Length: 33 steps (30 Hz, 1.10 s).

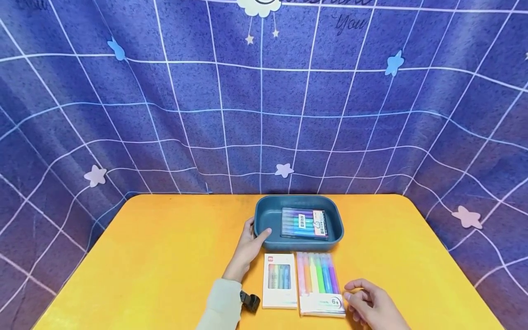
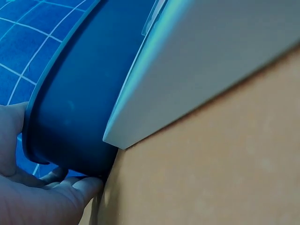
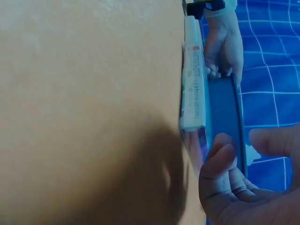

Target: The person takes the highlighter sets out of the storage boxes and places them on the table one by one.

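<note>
My left hand (image 1: 246, 247) grips the left end of a dark blue plastic bin (image 1: 297, 246), thumb over the rim and fingers against the outer wall. Inside the bin, toward its right, lies a clear flat case of colored pens (image 1: 299, 224). In front of the bin is a white box of markers (image 1: 279, 299) with a window. Beside it on the right lies a clear pack of highlighters (image 1: 317, 275) in several colors. Loosely bent, the fingers of my right hand (image 1: 373, 306) hover just right of that pack, thumb and forefinger apart with nothing between them, as the right wrist view (image 3: 243, 187) shows.
The yellow table (image 1: 165, 256) extends to both sides of the bin. Behind it hangs a blue grid-patterned curtain (image 1: 185, 128) with stars. A black strap mount (image 1: 250, 301) sits on the left wrist, close to the white box.
</note>
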### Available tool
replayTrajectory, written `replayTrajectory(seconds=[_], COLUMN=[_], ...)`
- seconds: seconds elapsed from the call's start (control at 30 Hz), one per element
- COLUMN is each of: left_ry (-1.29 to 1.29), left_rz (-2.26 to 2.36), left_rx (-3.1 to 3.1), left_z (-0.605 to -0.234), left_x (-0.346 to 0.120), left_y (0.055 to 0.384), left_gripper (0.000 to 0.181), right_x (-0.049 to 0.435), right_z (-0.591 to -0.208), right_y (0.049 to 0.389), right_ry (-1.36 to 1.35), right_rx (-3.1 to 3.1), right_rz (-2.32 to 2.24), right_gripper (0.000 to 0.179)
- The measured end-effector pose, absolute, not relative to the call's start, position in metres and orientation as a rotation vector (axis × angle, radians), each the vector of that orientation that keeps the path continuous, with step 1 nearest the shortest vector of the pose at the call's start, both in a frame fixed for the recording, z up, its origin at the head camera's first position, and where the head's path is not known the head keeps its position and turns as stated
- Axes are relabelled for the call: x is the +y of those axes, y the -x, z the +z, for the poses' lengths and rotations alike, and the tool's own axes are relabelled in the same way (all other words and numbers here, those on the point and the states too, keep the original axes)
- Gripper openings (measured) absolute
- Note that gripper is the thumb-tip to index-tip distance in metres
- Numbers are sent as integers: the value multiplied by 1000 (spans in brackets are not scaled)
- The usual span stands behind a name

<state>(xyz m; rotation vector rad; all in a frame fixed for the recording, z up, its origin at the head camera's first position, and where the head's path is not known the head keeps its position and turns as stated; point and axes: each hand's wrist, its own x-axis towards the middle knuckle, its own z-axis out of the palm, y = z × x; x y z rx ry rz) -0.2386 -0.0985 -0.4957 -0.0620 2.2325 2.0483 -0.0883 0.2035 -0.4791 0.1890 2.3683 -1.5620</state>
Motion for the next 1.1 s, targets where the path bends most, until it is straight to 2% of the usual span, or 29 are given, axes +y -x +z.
replayTrajectory(seconds=[0.4,0.8,1.1], left_ry=[58,61,71], left_rz=[2052,2036,2034], left_rx=[2229,2242,2239], left_z=[-497,-497,-497], left_x=[-100,-100,-99], left_y=[238,240,239], left_gripper=[71,70,70], right_x=[211,220,218], right_z=[-441,-423,-414], right_y=[116,153,171], right_ry=[57,170,172], right_rx=[2660,2785,2826], right_rz=[-1679,-1577,-1511], right_gripper=[25,21,26])
